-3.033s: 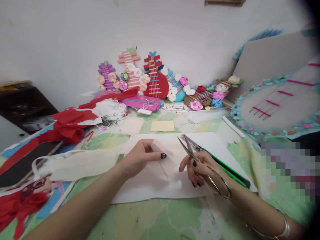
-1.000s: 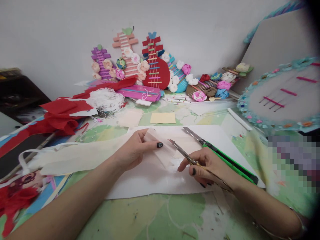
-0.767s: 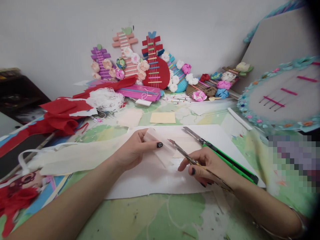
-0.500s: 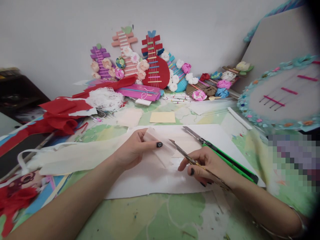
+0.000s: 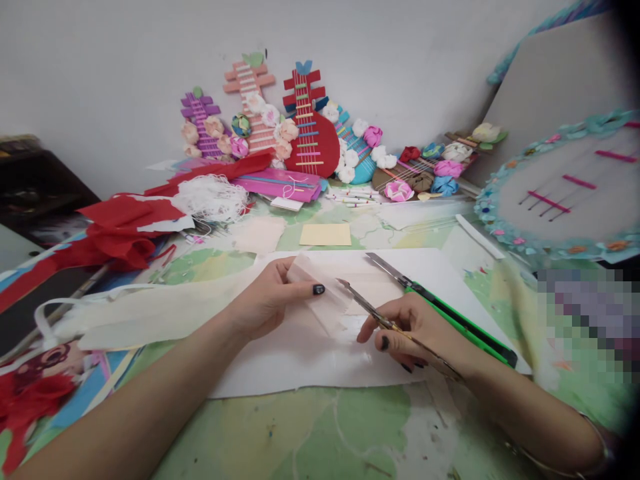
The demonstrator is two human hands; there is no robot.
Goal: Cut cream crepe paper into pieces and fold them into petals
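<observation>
My left hand (image 5: 273, 300) pinches a thin, pale pink piece of crepe paper (image 5: 320, 297) between thumb and fingers. The paper tilts down over a white board (image 5: 280, 367). In my right hand (image 5: 407, 330) is a slender metal tool (image 5: 367, 308) with a pointed, blade-like tip and a gold-patterned handle. Its tip points up and left, close to the paper's right edge; whether they touch I cannot tell. A green utility knife (image 5: 460, 323) with its blade out lies on the board beyond my right hand. Another pale pink paper piece (image 5: 373, 293) lies flat behind the tool.
A cream paper rectangle (image 5: 325, 235) lies behind the board. To the left are red fabric (image 5: 130, 213), white string (image 5: 213, 197) and a pale translucent strip (image 5: 160, 310). Colourful lute-shaped crafts (image 5: 313, 137) lean along the wall. A flower-trimmed round piece (image 5: 555, 187) stands at right.
</observation>
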